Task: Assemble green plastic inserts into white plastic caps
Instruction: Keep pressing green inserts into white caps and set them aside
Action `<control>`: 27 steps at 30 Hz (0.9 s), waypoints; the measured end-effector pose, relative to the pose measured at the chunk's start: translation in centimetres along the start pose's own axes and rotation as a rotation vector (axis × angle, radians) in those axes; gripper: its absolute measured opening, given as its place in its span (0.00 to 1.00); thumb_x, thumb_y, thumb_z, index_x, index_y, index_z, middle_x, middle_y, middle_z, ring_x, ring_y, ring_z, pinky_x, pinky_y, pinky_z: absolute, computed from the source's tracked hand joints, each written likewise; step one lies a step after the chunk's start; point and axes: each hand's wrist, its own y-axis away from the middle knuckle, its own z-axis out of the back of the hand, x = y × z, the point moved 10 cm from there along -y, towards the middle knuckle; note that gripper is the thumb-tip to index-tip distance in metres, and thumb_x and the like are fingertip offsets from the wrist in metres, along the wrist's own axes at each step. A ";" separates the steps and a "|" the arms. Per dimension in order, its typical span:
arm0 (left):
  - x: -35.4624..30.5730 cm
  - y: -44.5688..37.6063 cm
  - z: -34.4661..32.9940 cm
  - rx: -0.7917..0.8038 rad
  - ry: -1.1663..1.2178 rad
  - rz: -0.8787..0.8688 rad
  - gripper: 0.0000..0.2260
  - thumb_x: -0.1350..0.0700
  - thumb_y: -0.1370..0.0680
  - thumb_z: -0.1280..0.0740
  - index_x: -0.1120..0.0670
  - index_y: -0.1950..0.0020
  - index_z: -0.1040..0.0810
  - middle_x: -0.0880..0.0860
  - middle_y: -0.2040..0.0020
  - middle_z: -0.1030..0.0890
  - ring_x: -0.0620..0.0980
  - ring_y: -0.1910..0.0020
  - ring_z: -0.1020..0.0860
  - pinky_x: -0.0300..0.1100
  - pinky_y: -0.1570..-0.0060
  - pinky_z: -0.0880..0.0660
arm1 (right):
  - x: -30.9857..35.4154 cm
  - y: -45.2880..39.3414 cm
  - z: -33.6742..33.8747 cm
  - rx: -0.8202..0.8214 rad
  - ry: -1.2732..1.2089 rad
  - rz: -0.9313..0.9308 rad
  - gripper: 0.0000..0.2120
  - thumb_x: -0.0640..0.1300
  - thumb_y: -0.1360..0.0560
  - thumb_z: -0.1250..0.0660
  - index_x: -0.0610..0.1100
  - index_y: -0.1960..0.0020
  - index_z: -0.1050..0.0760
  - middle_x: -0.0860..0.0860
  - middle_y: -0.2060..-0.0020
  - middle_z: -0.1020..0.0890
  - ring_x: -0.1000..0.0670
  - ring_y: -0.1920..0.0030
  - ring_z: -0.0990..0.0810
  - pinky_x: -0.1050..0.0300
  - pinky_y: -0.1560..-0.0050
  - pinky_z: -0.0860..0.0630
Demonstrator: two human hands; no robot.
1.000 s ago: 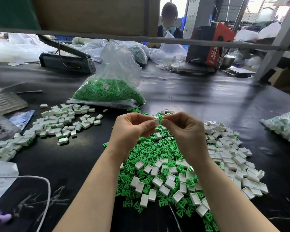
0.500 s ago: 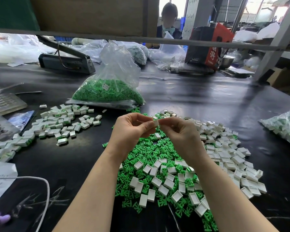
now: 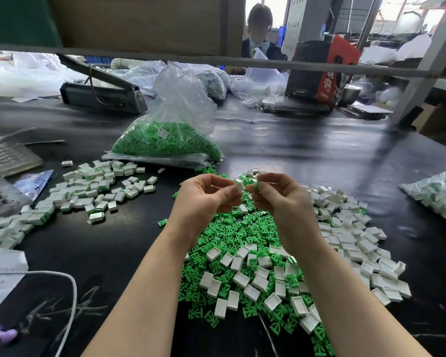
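The left hand (image 3: 204,199) pinches a white cap (image 3: 240,187) and the right hand (image 3: 281,194) pinches a green insert (image 3: 256,186) just beside it, so a tilted insert may jam or slip into the loose pile (image 3: 245,253) below, while open room lies above the grip.

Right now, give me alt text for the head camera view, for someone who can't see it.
Above a black table, the left hand pinches a white cap and the right hand pinches a green insert, close together but apart. Below lie mixed loose inserts and caps; a pile of assembled pieces sits left, a bag of green inserts behind.
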 end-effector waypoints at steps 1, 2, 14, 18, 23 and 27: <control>0.0 0.0 0.0 -0.002 0.001 0.002 0.14 0.55 0.31 0.25 0.62 0.51 0.19 0.60 0.58 0.15 0.51 0.61 0.15 0.39 0.60 0.20 | -0.2 0.0 0.1 -0.006 -0.035 -0.014 0.05 0.34 0.22 0.35 0.41 0.50 0.23 0.46 0.60 0.14 0.49 0.61 0.18 0.59 0.59 0.20; 0.1 0.0 0.1 -0.005 0.003 0.003 0.12 0.57 0.30 0.25 0.62 0.51 0.19 0.60 0.58 0.15 0.51 0.61 0.15 0.39 0.61 0.20 | -0.2 -0.1 0.1 -0.014 -0.049 -0.021 0.04 0.34 0.22 0.35 0.40 0.50 0.23 0.45 0.59 0.14 0.49 0.61 0.17 0.59 0.59 0.20; -0.4 0.0 0.0 -0.021 -0.046 -0.054 0.07 0.62 0.27 0.26 0.63 0.53 0.19 0.60 0.60 0.15 0.53 0.61 0.15 0.37 0.62 0.21 | -1.1 0.5 -0.2 -0.070 -0.137 -0.130 0.03 0.36 0.26 0.30 0.42 0.57 0.21 0.51 0.66 0.19 0.54 0.63 0.24 0.58 0.59 0.28; -0.5 0.1 -0.1 -0.030 -0.042 -0.067 0.08 0.61 0.28 0.25 0.63 0.53 0.19 0.60 0.60 0.15 0.53 0.61 0.15 0.39 0.61 0.20 | -1.2 0.6 -0.4 -0.073 -0.189 -0.137 0.00 0.36 0.26 0.30 0.39 0.55 0.21 0.48 0.65 0.22 0.53 0.65 0.27 0.59 0.61 0.29; -0.5 0.1 0.0 -0.040 -0.026 -0.079 0.07 0.60 0.28 0.25 0.62 0.54 0.19 0.60 0.60 0.15 0.54 0.61 0.15 0.39 0.61 0.20 | -1.4 0.7 -0.8 -0.060 -0.195 -0.136 0.02 0.36 0.26 0.30 0.41 0.56 0.21 0.50 0.67 0.20 0.53 0.65 0.26 0.60 0.62 0.28; -0.5 0.0 0.2 -0.050 -0.028 -0.084 0.07 0.60 0.29 0.25 0.61 0.55 0.18 0.60 0.61 0.15 0.53 0.62 0.15 0.41 0.61 0.20 | -0.6 0.4 -0.5 -0.055 -0.013 -0.046 0.03 0.37 0.25 0.29 0.43 0.57 0.21 0.53 0.67 0.20 0.54 0.65 0.24 0.60 0.63 0.27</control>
